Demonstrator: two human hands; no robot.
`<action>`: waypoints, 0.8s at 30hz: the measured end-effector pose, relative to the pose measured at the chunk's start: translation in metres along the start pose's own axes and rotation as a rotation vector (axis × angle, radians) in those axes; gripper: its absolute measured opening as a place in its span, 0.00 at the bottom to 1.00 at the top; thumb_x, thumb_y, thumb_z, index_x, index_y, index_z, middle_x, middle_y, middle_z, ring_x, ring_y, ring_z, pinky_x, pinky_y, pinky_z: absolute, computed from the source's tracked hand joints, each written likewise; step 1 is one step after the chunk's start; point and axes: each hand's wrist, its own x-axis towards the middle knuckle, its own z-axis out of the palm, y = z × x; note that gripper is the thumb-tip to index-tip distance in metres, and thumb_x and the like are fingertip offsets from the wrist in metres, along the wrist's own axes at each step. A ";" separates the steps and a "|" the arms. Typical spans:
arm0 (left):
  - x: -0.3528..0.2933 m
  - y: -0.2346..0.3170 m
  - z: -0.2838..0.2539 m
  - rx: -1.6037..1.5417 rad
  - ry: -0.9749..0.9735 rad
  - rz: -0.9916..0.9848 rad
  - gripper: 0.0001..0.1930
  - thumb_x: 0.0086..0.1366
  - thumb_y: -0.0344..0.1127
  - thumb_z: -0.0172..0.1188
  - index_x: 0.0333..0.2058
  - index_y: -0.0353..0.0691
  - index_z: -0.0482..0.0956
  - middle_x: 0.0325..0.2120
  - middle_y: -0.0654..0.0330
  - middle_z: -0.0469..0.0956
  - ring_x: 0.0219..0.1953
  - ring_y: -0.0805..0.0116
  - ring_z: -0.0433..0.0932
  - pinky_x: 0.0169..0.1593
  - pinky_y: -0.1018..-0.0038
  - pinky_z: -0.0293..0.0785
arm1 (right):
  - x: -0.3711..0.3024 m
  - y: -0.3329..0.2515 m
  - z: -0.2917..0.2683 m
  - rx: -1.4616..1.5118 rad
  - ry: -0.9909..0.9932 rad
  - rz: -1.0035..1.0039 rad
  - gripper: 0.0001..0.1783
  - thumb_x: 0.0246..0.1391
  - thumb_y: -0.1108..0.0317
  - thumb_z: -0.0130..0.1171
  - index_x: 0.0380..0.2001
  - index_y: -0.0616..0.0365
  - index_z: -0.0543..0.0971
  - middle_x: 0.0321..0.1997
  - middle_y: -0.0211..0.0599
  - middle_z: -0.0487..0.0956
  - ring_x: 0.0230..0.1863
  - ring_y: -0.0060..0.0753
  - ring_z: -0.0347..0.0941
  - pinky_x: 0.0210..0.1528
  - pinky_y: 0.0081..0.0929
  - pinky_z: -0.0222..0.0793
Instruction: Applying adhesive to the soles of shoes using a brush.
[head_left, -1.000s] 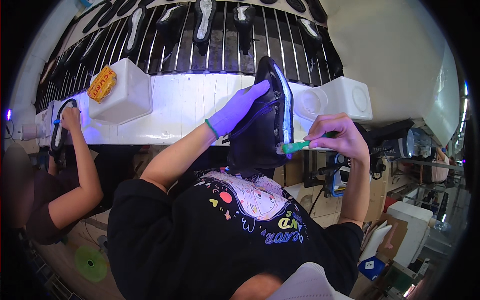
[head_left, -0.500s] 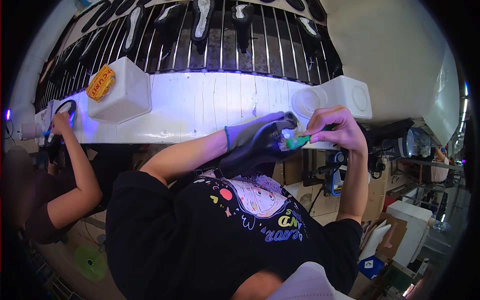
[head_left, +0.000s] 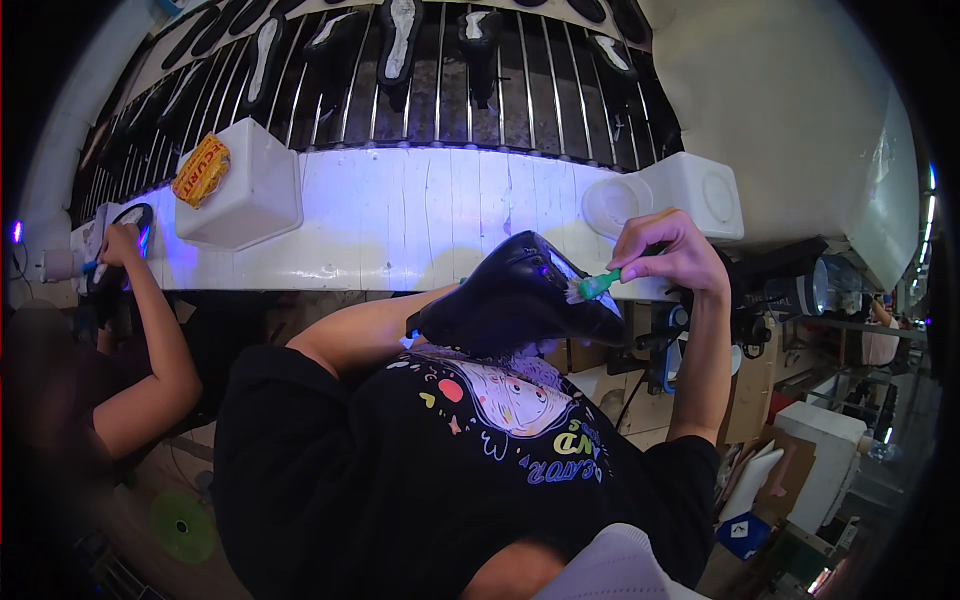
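Observation:
A black shoe (head_left: 505, 300), glossy in places, is up in front of my chest at the near edge of the white bench. Part of its pale underside (head_left: 562, 263) shows along the upper right. My left forearm (head_left: 385, 312) runs behind the shoe and supports it, while the hand and fingers are hidden by it. Between thumb and fingertips, my right hand (head_left: 670, 255) pinches a small green-handled brush (head_left: 598, 285). Its pale bristles touch the shoe near the edge of the underside.
Ahead lies a white bench (head_left: 400, 200), with a metal roller rack (head_left: 540, 90) beyond it carrying several black shoes. White plastic containers (head_left: 240, 195) (head_left: 700, 195) stand left and right, a yellow packet (head_left: 203, 170) on the left one. A clear round tub (head_left: 612, 205) sits near my right hand. A co-worker's arm (head_left: 150, 330) works at left.
The shoe has turned in my left hand, showing more of its dark side, and the left hand has gone out of sight behind it. The brush stays at nearly the same spot.

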 end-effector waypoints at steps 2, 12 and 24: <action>-0.001 0.000 0.000 0.020 0.009 0.029 0.20 0.63 0.43 0.60 0.49 0.38 0.73 0.23 0.55 0.78 0.21 0.69 0.79 0.22 0.77 0.75 | -0.002 -0.001 0.006 0.015 0.052 -0.028 0.09 0.36 0.75 0.72 0.23 0.65 0.82 0.26 0.39 0.81 0.31 0.30 0.77 0.37 0.25 0.71; 0.009 0.017 0.028 0.400 0.380 0.423 0.18 0.67 0.44 0.54 0.50 0.41 0.69 0.20 0.54 0.76 0.16 0.68 0.77 0.19 0.74 0.75 | 0.012 -0.030 0.020 -0.303 0.284 -0.108 0.06 0.43 0.73 0.68 0.25 0.65 0.82 0.26 0.35 0.81 0.27 0.24 0.72 0.31 0.20 0.65; -0.001 0.036 -0.108 0.240 0.685 0.335 0.30 0.68 0.58 0.45 0.55 0.37 0.70 0.46 0.53 0.77 0.46 0.64 0.78 0.50 0.71 0.72 | 0.006 0.059 -0.093 0.007 1.175 -0.138 0.09 0.53 0.66 0.63 0.29 0.62 0.83 0.26 0.28 0.81 0.21 0.11 0.63 0.24 0.13 0.58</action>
